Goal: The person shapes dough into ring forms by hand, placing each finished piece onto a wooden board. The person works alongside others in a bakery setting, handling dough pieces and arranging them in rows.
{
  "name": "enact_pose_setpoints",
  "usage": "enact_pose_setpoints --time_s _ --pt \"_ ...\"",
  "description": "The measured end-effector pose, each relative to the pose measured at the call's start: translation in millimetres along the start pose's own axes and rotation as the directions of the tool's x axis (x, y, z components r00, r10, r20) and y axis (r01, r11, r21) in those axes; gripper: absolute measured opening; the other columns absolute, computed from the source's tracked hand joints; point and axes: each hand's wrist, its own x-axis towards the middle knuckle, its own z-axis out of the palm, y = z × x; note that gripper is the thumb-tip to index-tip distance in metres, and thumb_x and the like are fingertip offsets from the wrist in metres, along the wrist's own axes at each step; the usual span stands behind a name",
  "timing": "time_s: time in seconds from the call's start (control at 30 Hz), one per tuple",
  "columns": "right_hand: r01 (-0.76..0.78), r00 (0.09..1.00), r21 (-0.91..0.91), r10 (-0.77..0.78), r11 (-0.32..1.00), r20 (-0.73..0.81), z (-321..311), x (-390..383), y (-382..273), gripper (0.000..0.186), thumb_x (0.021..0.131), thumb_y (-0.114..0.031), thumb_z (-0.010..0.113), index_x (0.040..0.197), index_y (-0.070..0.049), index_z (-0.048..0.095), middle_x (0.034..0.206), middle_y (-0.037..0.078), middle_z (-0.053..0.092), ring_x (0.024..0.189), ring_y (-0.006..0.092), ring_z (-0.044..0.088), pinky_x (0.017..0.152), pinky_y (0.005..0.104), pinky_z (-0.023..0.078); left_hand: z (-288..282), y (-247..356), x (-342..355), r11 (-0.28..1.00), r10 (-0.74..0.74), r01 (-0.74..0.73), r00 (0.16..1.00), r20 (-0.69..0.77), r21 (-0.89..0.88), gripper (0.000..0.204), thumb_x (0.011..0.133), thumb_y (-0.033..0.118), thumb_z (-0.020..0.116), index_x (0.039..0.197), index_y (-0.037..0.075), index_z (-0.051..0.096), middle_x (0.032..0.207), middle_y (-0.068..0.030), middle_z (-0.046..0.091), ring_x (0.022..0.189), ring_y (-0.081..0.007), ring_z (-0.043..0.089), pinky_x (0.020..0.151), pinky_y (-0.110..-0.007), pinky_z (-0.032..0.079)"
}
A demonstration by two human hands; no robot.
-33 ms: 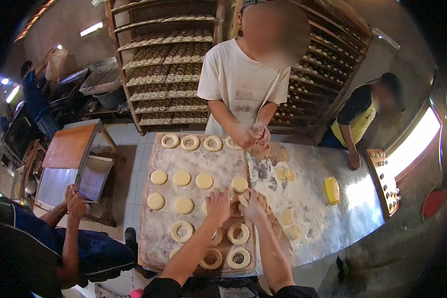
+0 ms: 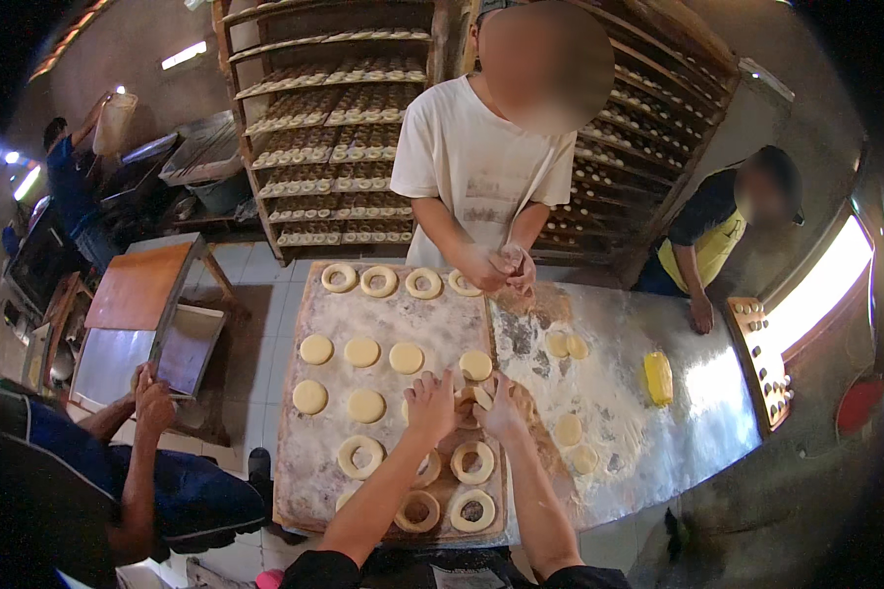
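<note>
over the right side of the floured board [image 2: 393,316], the person's two hands meet around a small dough piece [image 2: 482,397]. the left forearm [image 2: 378,503] slants up and rightward from the board's near edge; the right forearm [image 2: 543,501] leans inward along its right edge. the left hand [image 2: 429,404] lies back up, fingers bent and slightly spread, its thumb side toward the dough piece; how firmly that grip closes, one cannot tell. the right hand [image 2: 502,407] points away from the body, its grip pinching the dough piece between thumb and fingers. a flat dough disc [image 2: 475,365] sits on the board just beyond the fingertips, and dough rings [image 2: 471,461] lie toward the board's near edge. right of the board, the counter [image 2: 609,319] carries a yellow block [image 2: 657,378]. a co-worker in a white shirt [image 2: 481,157] stands beyond the board's far edge.
</note>
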Motion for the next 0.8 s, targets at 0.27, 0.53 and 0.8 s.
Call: enact_pose_setpoints --time_s 0.27,0.53,0.8 --pt "0.34 0.94 -0.538 -0.257 0.771 0.226 18 -8 -107 0.049 0.094 -0.038 0.056 0.136 -0.011 0.053 0.131 0.016 0.056 0.127 0.0341 0.05 0.101 0.0504 0.043 -20 -96 -45 0.881 -0.315 0.412 0.878 -0.362 0.234 0.041 0.089 0.026 0.062 0.122 0.002 0.057 0.137 -0.0262 0.052 0.132 -0.0433 0.045 0.107 -0.056 0.036" --pt "0.337 0.824 0.356 -0.456 0.872 0.337 20 4 -63 0.04 0.09 -0.012 0.063 0.128 -0.006 0.052 0.116 0.014 0.064 0.099 0.0294 0.066 0.08 0.0442 0.053 -34 -61 -39 0.997 -0.07 0.078 0.944 -0.321 0.013 0.018 0.09 0.016 0.06 0.101 0.003 0.055 0.099 -0.0218 0.058 0.096 -0.0428 0.055 0.081 -0.051 0.045" --pt "0.182 0.976 0.567 -0.218 0.803 -0.004 -129 13 126 0.04 0.086 -0.009 0.07 0.124 -0.011 0.058 0.1 0.009 0.065 0.089 0.0183 0.06 0.08 0.0346 0.05 -12 109 -2 0.804 -0.008 -0.032 0.998 -0.064 -0.594 0.015 0.092 0.013 0.062 0.102 0.003 0.059 0.097 -0.0198 0.063 0.091 -0.0384 0.063 0.076 -0.044 0.049"
